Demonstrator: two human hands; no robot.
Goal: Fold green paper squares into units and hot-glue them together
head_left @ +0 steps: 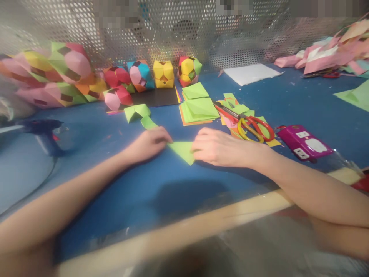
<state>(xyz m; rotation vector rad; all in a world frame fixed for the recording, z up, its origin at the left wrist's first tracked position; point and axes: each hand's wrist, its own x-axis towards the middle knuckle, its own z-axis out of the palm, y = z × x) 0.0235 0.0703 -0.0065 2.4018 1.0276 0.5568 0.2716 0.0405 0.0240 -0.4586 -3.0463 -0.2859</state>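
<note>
A light green paper triangle [183,151], point toward me, lies on the blue table between my hands. My left hand [152,143] has its fingers curled at the triangle's left corner. On its right side, the fingers of my right hand [215,148] are bent together and closed on the paper. Just beyond my left hand are folded green paper pieces [137,112]. A stack of green square sheets [198,107] sits past the triangle. Red and yellow handled scissors [249,125] rest on paper scraps behind my right wrist.
Several colourful folded paper balls [163,74] line the back along a perforated metal panel [187,34]. At left stands a blue glue gun [43,130] with a cord. A purple case [304,142] and white paper [250,74] lie at right. The pale table edge [173,231] runs nearest me.
</note>
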